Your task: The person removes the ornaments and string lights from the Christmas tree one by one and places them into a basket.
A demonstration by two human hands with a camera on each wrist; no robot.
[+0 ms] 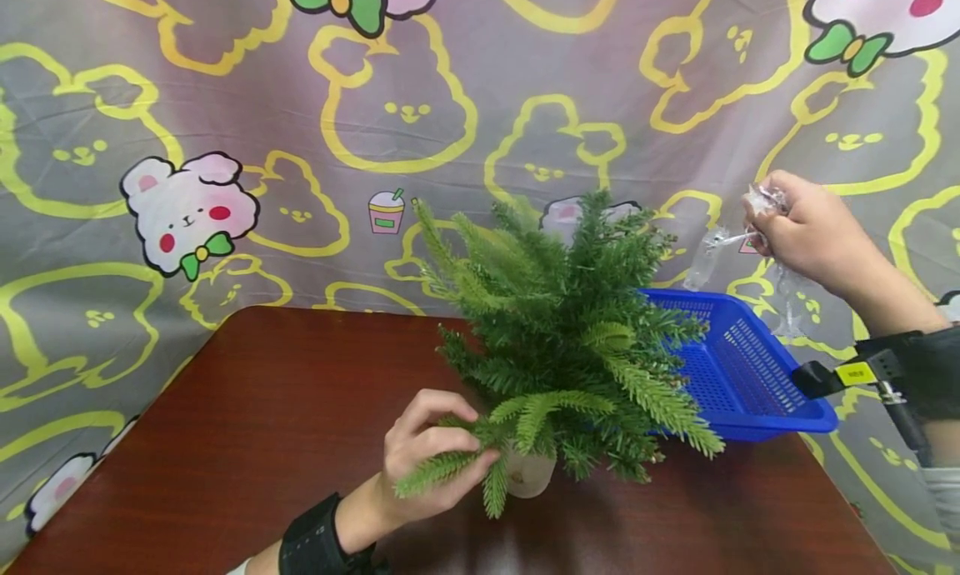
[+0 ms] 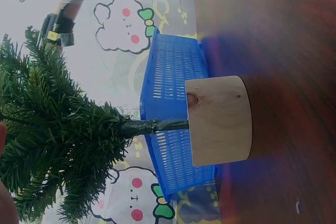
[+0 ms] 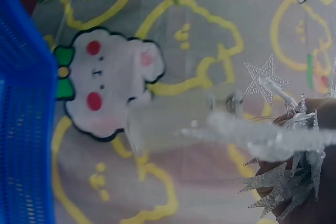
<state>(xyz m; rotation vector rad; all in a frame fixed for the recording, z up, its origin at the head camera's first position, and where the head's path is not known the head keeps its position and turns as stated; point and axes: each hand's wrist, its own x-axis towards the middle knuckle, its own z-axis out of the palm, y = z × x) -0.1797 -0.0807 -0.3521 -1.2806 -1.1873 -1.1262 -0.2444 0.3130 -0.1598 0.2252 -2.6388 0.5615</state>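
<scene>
A small artificial Christmas tree (image 1: 555, 325) stands on the table on a round wooden base (image 2: 220, 121). At its front left, my left hand (image 1: 431, 454) pinches a low branch between bent fingers and thumb; another branch tip overlaps the palm. Raised over the right side, my right hand (image 1: 810, 225) grips a bunch of clear ornaments. Among these, the right wrist view shows a beaded star (image 3: 266, 80), a spiky glittery piece (image 3: 278, 184) and a blurred, translucent cylinder-like piece (image 3: 173, 119) dangling away from the fingers. The fingers partly hide the bunch.
Behind the tree to the right, a blue plastic basket (image 1: 813, 415) sits on the dark red-brown table (image 1: 300, 392), its left part covered by branches. A cartoon-printed cloth (image 1: 247, 108) hangs along the table's back edge. Each wrist wears a black strap.
</scene>
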